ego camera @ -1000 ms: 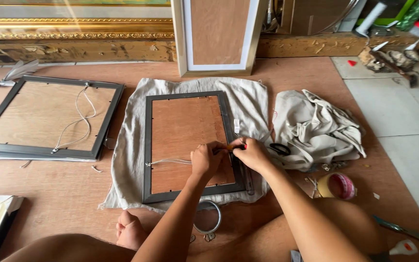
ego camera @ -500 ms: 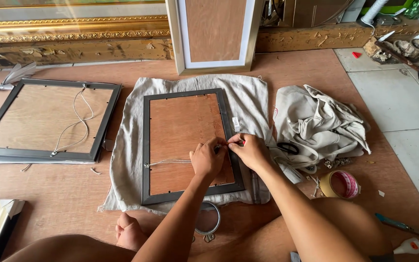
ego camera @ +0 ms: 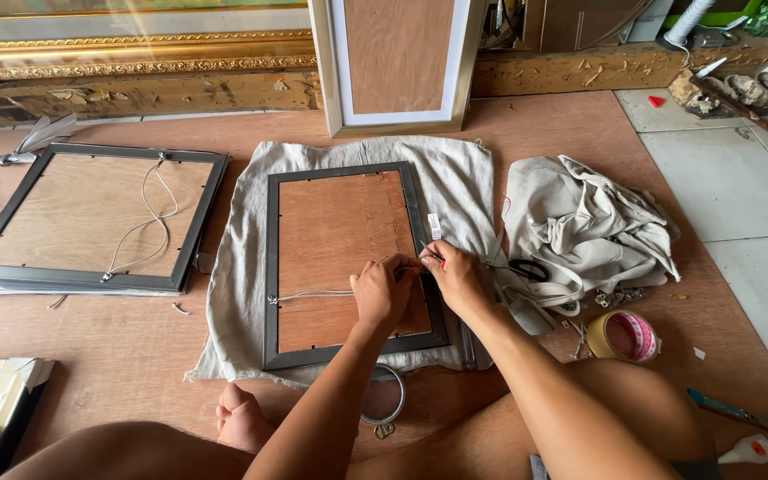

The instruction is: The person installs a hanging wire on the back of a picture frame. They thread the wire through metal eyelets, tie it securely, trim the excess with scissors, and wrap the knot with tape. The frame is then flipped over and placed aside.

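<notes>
Seated on the floor (ego camera: pixel 117 356), I see my knees and one bare foot (ego camera: pixel 240 418) along the bottom of the frame, a wire ring (ego camera: pixel 384 400) just above them. At centre, both my hands meet at the right rail of a dark frame (ego camera: pixel 348 262) lying face down on a grey cloth (ego camera: pixel 251 258). My left hand (ego camera: pixel 384 292) is curled, its fingertips pressing on the brown backing where a thin wire (ego camera: pixel 313 294) runs in from the left rail. My right hand (ego camera: pixel 455 276) is closed narrowly on a small slim tool (ego camera: pixel 430 252) at the rail; what kind of tool I cannot tell. Right of the hands lie scissors (ego camera: pixel 522 267) beside a crumpled bag (ego camera: pixel 588 227), with a tape roll (ego camera: pixel 626 336) lower right. At left, well apart, a second frame (ego camera: pixel 91 222) lies face down with a loose wire across its back. At upper centre a pale frame (ego camera: pixel 397 62) leans upright, a gilt moulding (ego camera: pixel 126 62) at upper left.
</notes>
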